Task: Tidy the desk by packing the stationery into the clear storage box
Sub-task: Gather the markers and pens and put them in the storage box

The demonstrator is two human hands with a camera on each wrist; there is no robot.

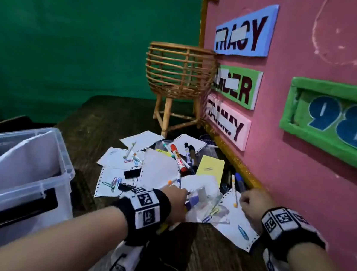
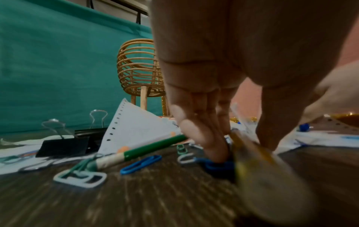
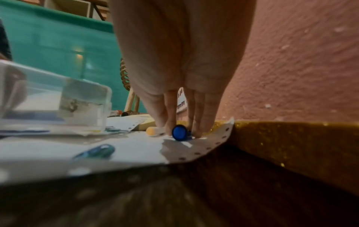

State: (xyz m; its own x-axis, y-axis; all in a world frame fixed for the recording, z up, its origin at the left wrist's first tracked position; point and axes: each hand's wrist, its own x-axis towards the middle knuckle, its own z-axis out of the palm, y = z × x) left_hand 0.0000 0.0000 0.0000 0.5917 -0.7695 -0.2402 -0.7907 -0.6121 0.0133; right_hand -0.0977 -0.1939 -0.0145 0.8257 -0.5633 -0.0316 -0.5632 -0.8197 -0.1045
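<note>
Now | left hand [image 1: 177, 200] grips pens [image 2: 250, 155] | right hand [image 1: 252, 203] pinches blue pen [image 3: 179, 132]

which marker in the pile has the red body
The red marker with the white label, lying mid-pile beside the black markers; the other pens are black, blue or white.

Pink wall [image 1: 303, 173] hard beside pens [image 1: 238, 183], seemingly

Pink wall [image 1: 331, 52] bearing a blue sign [image 1: 245, 30] reading "TRACY", a green sign [image 1: 237, 86] ending in "ER", a pink sign [image 1: 227, 123] partly legible, and a green frame [image 1: 329, 145] showing "98".
</note>
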